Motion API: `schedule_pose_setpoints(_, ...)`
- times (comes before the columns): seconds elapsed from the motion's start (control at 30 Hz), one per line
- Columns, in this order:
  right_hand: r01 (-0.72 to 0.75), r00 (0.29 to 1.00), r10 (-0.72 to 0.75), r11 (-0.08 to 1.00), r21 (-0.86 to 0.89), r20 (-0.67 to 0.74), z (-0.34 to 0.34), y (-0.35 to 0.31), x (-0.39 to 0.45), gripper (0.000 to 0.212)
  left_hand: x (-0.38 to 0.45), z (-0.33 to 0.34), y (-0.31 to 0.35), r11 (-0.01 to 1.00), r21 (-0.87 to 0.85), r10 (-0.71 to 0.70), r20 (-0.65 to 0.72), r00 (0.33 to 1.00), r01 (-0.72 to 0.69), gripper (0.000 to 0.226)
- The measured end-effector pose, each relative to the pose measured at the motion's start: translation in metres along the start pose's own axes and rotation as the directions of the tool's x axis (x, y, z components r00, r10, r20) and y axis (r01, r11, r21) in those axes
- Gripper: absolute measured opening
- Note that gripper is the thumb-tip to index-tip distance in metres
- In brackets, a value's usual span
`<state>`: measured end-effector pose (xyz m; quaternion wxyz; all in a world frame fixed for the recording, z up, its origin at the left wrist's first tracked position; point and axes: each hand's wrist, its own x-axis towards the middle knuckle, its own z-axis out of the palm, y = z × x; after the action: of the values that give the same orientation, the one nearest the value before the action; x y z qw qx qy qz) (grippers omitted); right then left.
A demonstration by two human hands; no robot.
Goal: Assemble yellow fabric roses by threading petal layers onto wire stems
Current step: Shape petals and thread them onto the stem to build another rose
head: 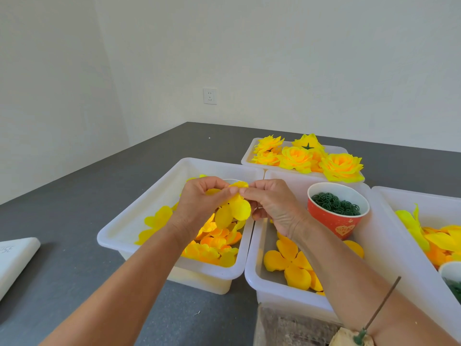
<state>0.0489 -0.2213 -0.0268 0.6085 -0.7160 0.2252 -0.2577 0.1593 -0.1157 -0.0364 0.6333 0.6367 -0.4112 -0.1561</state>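
Clearly the work stood at the picking and separating of a petal layer, not yet at the threading. Both hands were raised over the left bin (pixel 139 222), meeting at a yellow petal layer (pixel 234 208) held above the loose petals heaped in that bin. The left hand (pixel 199 203) had its fingers curled round the layer from the left, and the right hand (pixel 272 203) pinched its upper edge between thumb and fingertip, so both grips were narrow and closed on the fabric. It looked as though the fingers were peeling one layer free from others stuck to it, though how many layers were in hand could not be told.

A thin wire stem (pixel 381 308) stood upright in a holder at the bottom right, well apart from the hands and bare of petals. The middle bin (pixel 252 265) held larger flat petal pieces (pixel 289 263) and a red cup (pixel 336 221) of small green rings (pixel 334 203). Finished roses (pixel 309 156) lay in a tray (pixel 247 156) farther back.

The next move would probably call for finding the small hole at the centre of the layer, carrying it down to the stem and pushing it over the tip. The soft fabric could fold and hide the hole, so the pinch would have to keep it spread flat.
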Motion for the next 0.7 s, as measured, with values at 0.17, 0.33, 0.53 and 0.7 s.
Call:
schedule_pose_setpoints(0.17, 0.037, 0.999, -0.037, 0.999, 0.021, -0.019, 0.0018, 0.0024, -0.0003, 0.015, 0.0011, -0.0007, 0.0022, 0.973, -0.184, -0.12, 0.111, 0.987, 0.139, 0.025)
schedule_pose_setpoints(0.33, -0.047, 0.988, 0.002, 0.956, 0.289, 0.153, 0.0011, -0.0006, 0.0011, 0.01, 0.0046, -0.0017, 0.0018, 0.958, -0.191, -0.187, 0.148, 0.971, 0.214, 0.018)
schedule_pose_setpoints(0.53, -0.014, 0.995, -0.02, 0.939, 0.343, 0.095, -0.0004, -0.0007, 0.0028, 0.013, 0.0032, -0.0024, 0.0021, 0.948, -0.267, -0.146, 0.12, 0.982, 0.173, 0.028)
schedule_pose_setpoints(0.7, 0.061, 0.998, -0.056, 0.989, 0.133, -0.043, 0.0017, 0.0035, 0.001, 0.01, 0.0005, -0.0006, 0.0045, 0.986, -0.139, -0.083, 0.067, 0.994, 0.092, 0.013)
